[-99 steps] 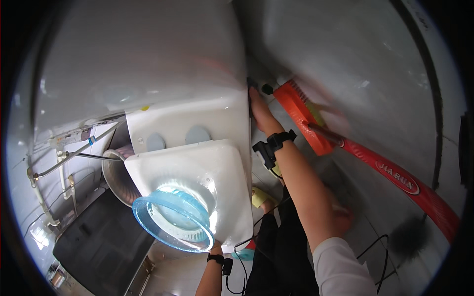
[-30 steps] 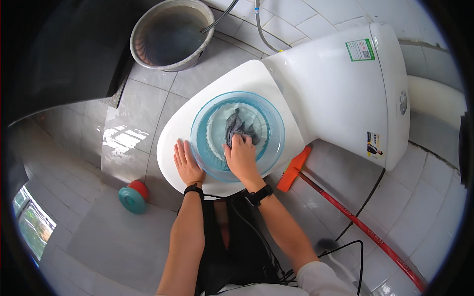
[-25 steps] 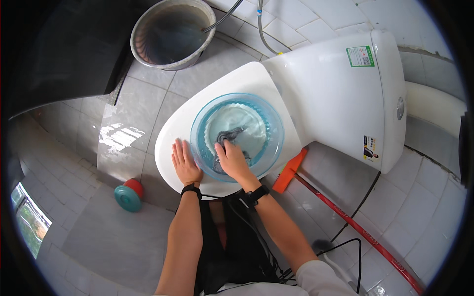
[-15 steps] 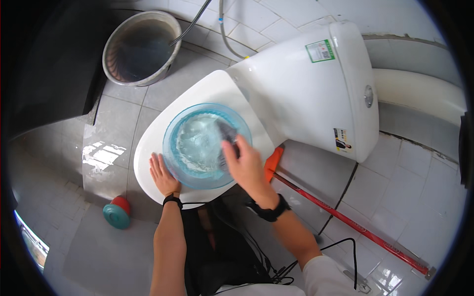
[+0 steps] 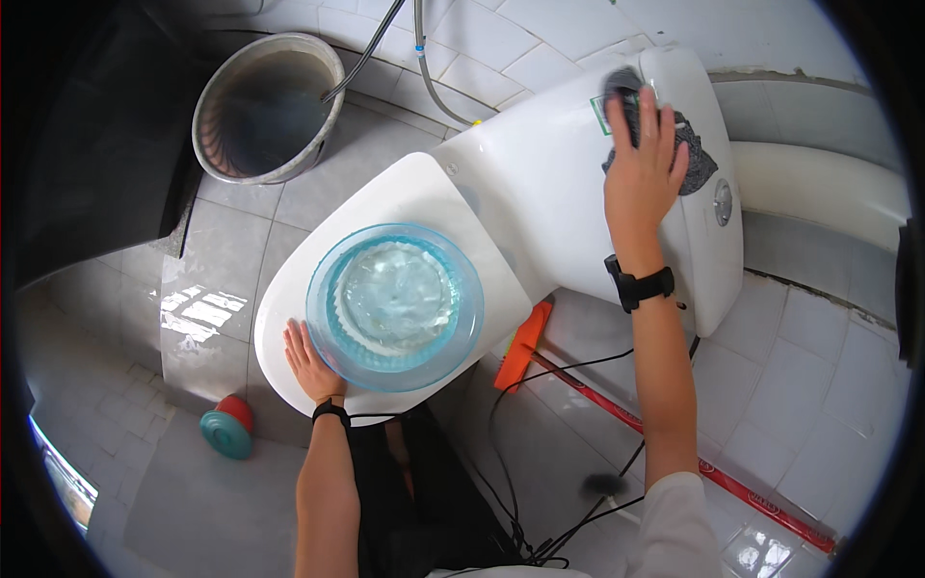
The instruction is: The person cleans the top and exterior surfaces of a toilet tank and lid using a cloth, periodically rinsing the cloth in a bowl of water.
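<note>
A dark grey cloth (image 5: 696, 159) lies against the white toilet tank (image 5: 674, 260), partly over its green-edged label. My right hand (image 5: 644, 173) holds the cloth there, pressing it with fingers stretched and somewhat spread. A clear blue plastic basin (image 5: 462, 332) of water rests on the closed white toilet lid (image 5: 289, 361). Beside the basin's near left rim, my left hand (image 5: 310, 364) lies flat on the lid, fingers out and nothing in them. Part of the cloth is hidden under my right hand.
A grey bucket (image 5: 332, 116) of dark water stands far left, with a hose (image 5: 371, 53) leading into it. Right of the lid lies an orange tool head (image 5: 523, 347) on a red pole (image 5: 761, 496). A red-and-green plunger (image 5: 227, 433) lies left; black cables (image 5: 501, 482) hang near my legs.
My right hand has lifted the grey cloth out of the basin and moved it up and right onto the tank. My left hand stays on the lid. The water looks calmer.
</note>
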The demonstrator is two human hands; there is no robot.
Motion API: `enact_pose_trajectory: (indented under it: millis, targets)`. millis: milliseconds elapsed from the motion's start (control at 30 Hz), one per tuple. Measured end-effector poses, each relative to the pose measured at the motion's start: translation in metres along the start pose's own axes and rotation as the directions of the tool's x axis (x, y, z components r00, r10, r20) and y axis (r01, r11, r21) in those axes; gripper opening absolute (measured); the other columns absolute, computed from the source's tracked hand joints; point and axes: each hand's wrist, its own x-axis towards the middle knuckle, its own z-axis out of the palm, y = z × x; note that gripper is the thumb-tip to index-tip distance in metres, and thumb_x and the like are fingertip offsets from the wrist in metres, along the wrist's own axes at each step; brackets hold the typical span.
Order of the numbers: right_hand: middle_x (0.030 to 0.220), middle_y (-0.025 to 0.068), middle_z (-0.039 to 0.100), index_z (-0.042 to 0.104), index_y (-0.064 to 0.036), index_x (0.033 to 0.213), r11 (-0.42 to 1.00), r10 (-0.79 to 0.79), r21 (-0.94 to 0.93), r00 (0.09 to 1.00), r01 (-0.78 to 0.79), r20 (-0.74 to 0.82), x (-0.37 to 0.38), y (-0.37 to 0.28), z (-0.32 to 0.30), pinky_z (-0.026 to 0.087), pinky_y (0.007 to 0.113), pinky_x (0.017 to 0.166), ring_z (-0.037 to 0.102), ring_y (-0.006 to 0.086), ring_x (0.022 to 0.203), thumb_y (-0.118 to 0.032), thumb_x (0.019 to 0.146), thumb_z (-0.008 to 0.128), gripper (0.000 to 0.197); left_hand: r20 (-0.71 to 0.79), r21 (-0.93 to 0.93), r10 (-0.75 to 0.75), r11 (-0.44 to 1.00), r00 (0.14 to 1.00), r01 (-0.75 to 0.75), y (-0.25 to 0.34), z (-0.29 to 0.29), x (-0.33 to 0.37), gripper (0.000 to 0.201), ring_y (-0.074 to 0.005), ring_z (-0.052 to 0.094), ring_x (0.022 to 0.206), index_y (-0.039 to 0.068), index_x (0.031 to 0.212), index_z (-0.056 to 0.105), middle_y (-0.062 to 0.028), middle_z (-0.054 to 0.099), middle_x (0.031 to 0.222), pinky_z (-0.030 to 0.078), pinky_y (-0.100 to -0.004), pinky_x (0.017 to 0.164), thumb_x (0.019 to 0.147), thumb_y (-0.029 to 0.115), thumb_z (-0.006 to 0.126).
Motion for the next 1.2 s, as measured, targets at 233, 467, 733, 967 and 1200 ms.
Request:
enact_pose_trajectory:
  millis: [233,467,733,967,1200]
  targets:
    - [0.145,-0.0045,0.031,0.04,-0.0167,0.135,0.965,-0.252,-0.027,0.949,0.262,0.189,-0.041,-0.057,0.079,0.029,0.029,0.1,0.032,0.0135,0.131,-0.014,0.085,0.045,0.05,0.033,0.008,-0.03,1.0,0.999,0.03,0.004,-0.004,0.0,0.057,-0.0341,0.024,0.134,0.006,0.138,0.03,-0.0149,0.026,0.146,0.021,-0.0471,0.107,0.087,0.028,0.041]
    - [0.148,-0.0047,0.025,0.034,-0.0142,0.139,0.934,-0.356,0.13,0.856,0.331,0.375,-0.14,-0.082,0.131,0.021,0.026,0.105,0.024,0.0107,0.135,-0.018,0.087,0.043,0.052,0.031,-0.027,-0.01,1.0,0.999,0.011,0.013,-0.004,0.004,0.056,-0.0356,0.023,0.134,0.006,0.138,0.027,-0.0152,0.024,0.146,0.021,-0.0471,0.107,0.089,0.03,0.039]
    - [0.141,-0.0092,0.036,0.046,-0.0267,0.131,0.989,-0.121,-0.053,0.969,0.135,0.216,-0.053,-0.021,0.037,0.026,0.033,0.099,0.038,0.015,0.126,-0.009,0.079,0.051,0.055,0.053,0.033,-0.021,0.999,0.998,0.019,0.004,-0.008,0.002,0.056,-0.035,0.023,0.134,0.006,0.138,0.029,-0.0151,0.024,0.146,0.02,-0.0467,0.108,0.089,0.03,0.039]
    - [0.128,-0.0031,0.05,0.058,-0.0157,0.117,0.977,-0.204,0.063,0.979,0.202,0.022,0.02,-0.055,0.077,0.025,0.037,0.101,0.04,0.0207,0.125,-0.013,0.082,0.051,0.036,0.032,0.021,-0.005,1.0,0.999,0.004,0.002,-0.006,0.001,0.056,-0.0356,0.024,0.134,0.006,0.138,0.029,-0.0159,0.025,0.146,0.021,-0.0477,0.107,0.088,0.029,0.041]
    - [0.141,0.0031,0.035,0.041,-0.0016,0.131,0.829,-0.536,0.007,0.793,0.559,0.29,-0.038,-0.101,0.144,0.019,0.03,0.109,0.027,0.0196,0.132,-0.017,0.087,0.043,0.047,0.011,-0.01,0.014,1.0,1.0,-0.014,0.009,-0.005,0.004,0.057,-0.0357,0.024,0.134,0.005,0.137,0.03,-0.0171,0.026,0.145,0.021,-0.0479,0.107,0.087,0.027,0.042]
